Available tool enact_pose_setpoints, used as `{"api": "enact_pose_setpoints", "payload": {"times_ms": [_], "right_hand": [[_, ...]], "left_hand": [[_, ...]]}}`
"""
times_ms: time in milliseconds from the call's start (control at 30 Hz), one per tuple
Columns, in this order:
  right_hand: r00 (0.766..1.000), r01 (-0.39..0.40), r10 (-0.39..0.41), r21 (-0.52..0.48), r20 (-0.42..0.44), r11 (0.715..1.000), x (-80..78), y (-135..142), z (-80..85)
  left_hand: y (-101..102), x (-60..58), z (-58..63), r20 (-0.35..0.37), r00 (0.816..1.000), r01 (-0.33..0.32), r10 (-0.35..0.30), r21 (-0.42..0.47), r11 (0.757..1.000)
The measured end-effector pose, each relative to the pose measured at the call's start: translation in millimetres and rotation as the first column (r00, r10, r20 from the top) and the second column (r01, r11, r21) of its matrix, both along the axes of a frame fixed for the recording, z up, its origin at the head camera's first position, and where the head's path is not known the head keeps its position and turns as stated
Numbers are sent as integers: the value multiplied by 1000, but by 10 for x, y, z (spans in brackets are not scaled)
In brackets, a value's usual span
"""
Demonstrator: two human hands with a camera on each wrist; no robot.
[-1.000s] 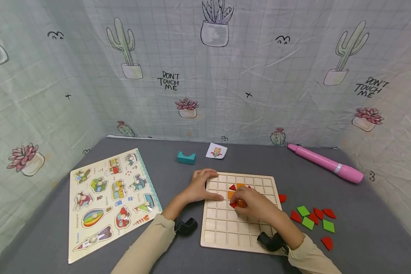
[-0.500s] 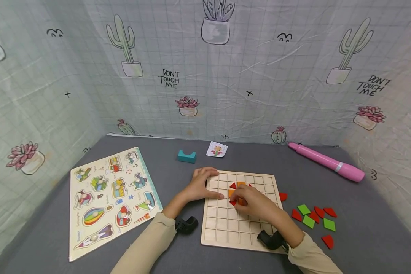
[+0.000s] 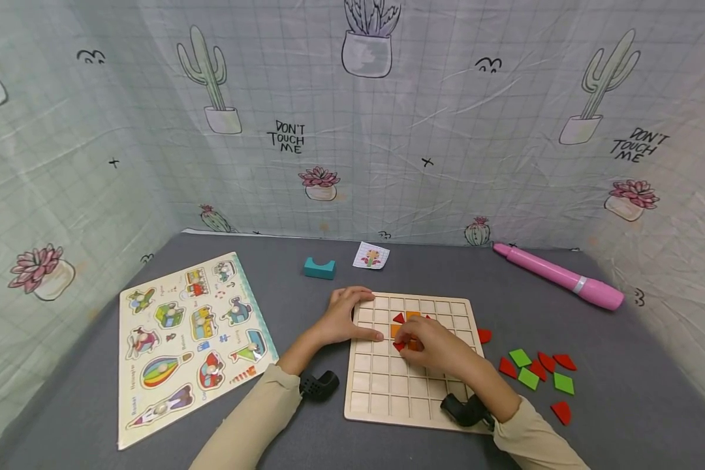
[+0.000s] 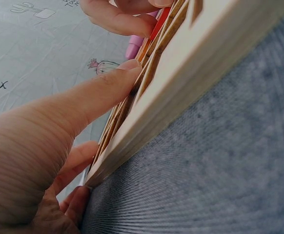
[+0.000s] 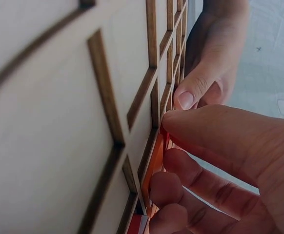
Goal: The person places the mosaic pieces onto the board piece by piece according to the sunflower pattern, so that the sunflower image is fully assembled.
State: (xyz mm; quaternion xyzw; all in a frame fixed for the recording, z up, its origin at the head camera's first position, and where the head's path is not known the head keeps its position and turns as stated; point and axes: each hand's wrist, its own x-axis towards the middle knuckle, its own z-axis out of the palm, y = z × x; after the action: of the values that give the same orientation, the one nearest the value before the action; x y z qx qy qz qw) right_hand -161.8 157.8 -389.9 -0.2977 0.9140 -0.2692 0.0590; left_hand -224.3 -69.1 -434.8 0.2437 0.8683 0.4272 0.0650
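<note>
Apparent step: placing a red piece (image 3: 398,346), pinched by the right hand (image 3: 435,346), on the board (image 3: 388,386), towards its far left corner, where the left hand (image 3: 344,320) rests, spread wide. The next move likely calls for seating it squarely, then release.

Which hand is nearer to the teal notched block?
Left. In the head view, the left hand, holding the wooden grid board, is just below-right of the teal notched block; the right hand, pinching a red piece, is farther down and right.
</note>
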Motion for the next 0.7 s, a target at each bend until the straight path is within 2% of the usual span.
{"api": "enact_pose_setpoints", "payload": {"times_ms": [333,500,700], "right_hand": [[1000,-1,1,-23,-1,1000,20,54,52],[1000,17,-17,-81,1,997,4,149,63],[999,39,-40,-93,-13,995,0,339,69]], "left_hand": [[9,7,13,13,1000,7,-7,9,1000],[5,8,7,7,1000,1,-1,18,1000],[-8,5,3,6,1000,2,-2,24,1000]]}}
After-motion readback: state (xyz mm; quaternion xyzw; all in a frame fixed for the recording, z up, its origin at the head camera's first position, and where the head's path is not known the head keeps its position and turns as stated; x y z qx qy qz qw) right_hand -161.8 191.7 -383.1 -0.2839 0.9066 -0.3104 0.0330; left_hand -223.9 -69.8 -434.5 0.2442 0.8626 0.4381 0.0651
